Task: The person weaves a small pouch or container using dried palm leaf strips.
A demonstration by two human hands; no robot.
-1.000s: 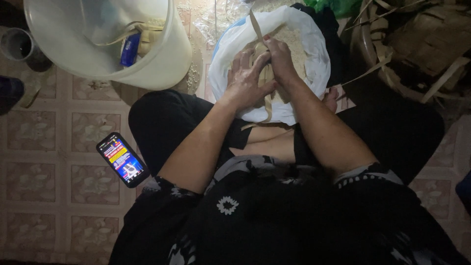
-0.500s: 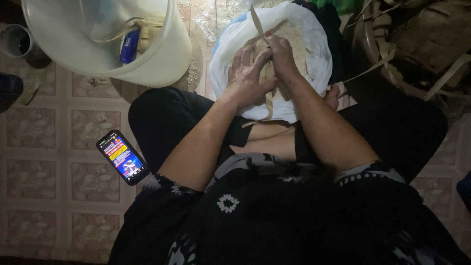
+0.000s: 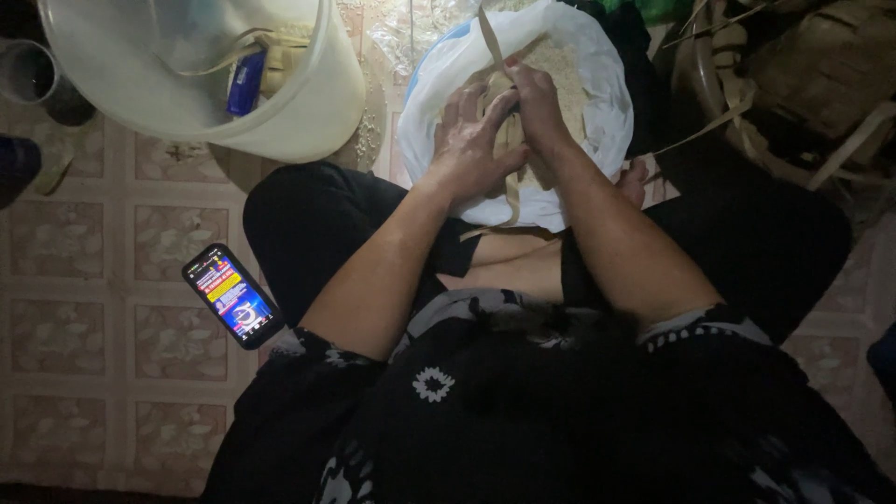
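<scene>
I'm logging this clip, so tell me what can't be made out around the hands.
Head view only:
- Left hand and right hand: palms and grip on the pale strips hidden by the hands' backs.
- Strip's upper end: cut off by the top edge.
- White bucket: contents blurred.
- Basket: too dark.

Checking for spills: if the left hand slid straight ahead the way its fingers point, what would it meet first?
Most likely the pale leaf strip it touches, then the rice in the white bag. The left hand points up-frame; depth is unclear.
</scene>
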